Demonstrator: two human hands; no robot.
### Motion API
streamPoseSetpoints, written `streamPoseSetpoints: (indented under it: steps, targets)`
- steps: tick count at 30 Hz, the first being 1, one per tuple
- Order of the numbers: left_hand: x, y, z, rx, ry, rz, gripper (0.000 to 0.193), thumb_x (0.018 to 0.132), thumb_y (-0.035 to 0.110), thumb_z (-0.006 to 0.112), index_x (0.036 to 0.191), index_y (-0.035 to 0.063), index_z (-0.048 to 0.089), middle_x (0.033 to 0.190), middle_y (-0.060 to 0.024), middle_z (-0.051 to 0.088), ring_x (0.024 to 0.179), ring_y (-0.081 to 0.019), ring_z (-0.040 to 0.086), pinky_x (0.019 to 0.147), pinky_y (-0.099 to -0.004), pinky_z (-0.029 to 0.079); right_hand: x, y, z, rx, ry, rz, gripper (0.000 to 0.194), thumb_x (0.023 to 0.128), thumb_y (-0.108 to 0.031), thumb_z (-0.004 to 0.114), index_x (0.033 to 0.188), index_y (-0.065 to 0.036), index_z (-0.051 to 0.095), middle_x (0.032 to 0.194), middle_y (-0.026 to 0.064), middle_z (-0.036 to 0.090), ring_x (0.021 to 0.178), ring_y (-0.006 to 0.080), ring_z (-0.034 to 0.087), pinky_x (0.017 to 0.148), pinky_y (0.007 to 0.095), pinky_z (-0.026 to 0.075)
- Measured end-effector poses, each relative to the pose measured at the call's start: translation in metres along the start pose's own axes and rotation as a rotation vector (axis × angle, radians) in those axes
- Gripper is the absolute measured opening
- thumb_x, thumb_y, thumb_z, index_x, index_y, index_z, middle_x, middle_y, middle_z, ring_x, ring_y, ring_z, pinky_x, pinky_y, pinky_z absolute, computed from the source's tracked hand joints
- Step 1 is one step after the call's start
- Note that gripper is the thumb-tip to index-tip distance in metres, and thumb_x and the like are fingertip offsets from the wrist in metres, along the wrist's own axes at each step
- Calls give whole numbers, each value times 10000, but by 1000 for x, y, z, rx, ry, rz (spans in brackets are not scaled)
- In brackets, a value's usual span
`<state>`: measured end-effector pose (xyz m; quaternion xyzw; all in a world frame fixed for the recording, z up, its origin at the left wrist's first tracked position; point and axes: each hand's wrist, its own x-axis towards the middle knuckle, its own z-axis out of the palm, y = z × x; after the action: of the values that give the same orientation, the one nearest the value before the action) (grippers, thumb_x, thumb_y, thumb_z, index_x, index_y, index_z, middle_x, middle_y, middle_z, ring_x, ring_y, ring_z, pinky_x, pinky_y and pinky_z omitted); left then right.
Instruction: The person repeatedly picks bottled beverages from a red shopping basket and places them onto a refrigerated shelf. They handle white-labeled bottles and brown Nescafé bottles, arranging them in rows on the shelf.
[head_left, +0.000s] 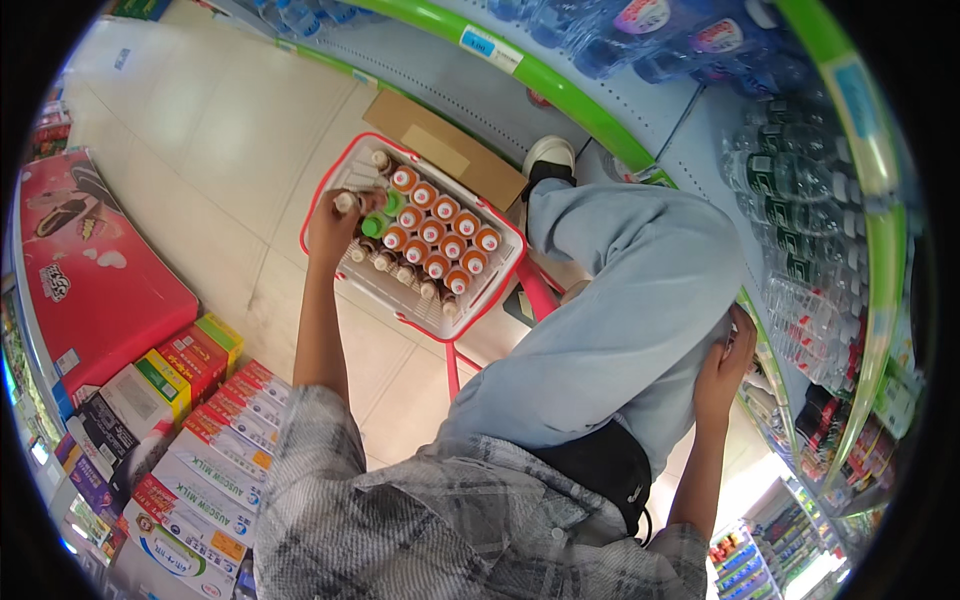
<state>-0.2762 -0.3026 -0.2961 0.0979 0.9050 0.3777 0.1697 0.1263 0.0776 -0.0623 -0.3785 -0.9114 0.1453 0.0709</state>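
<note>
My left hand is at the left end of a white basket with a red rim, its fingers around a bottle with a pale cap. Beside those fingers stand two green-capped bottles. Rows of orange-coloured bottles with white caps fill the middle of the basket. Dark bottles with cream caps lean along its near wall, and another cream-capped bottle is in the far left corner. My right hand rests against my jeans by the knee, with no object visible in it.
A cardboard box lies between the basket and the green-edged shelf. Packs of bottled water stand on the right-hand shelves. Stacked milk cartons and a red display case border the tiled floor on the left.
</note>
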Motion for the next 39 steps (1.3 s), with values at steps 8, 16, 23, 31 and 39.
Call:
streamPoseSetpoints:
  steps: [8,16,23,31,39]
  targets:
    - [-83,234,-94,-758,-361,323,366,893,318,684,1024,-20,638,882,-29,646,735,-78,577,636,-217,453,8,-62,-28,325,57,-207,410,848,14,517,1258,17,516,1297,194,538,1257,356,478,1095,416,340]
    - [-127,404,-53,-1301,-790,793,571,862,510,654,1077,-18,615,954,-59,623,812,-114,599,683,-247,464,-1,-129,-88,1683,-850,-221,611,999,-422,432,1437,1,381,1350,184,530,1239,328,534,1073,419,379]
    - [-200,436,21,-1376,-601,511,618,988,376,539,1445,-8,380,1292,-136,564,1195,-194,544,1020,-361,421,-9,-106,-96,1649,-290,-98,652,957,-372,522,1458,-2,329,1326,180,506,1134,312,574,949,415,481]
    - [-251,433,60,-1591,-991,143,644,1032,328,422,1567,122,128,1508,-89,363,1374,-211,391,1129,-389,327,-14,-97,-89,474,560,-372,686,851,-161,694,1450,-3,399,1318,214,452,1157,364,458,956,411,433]
    - [-255,449,58,-1082,-666,678,728,1039,195,471,1570,47,-5,1610,-192,160,1460,-286,258,1178,-425,224,5,-66,-109,916,250,-238,536,1060,-259,348,1529,-9,277,1306,248,518,1124,332,528,1004,406,388]
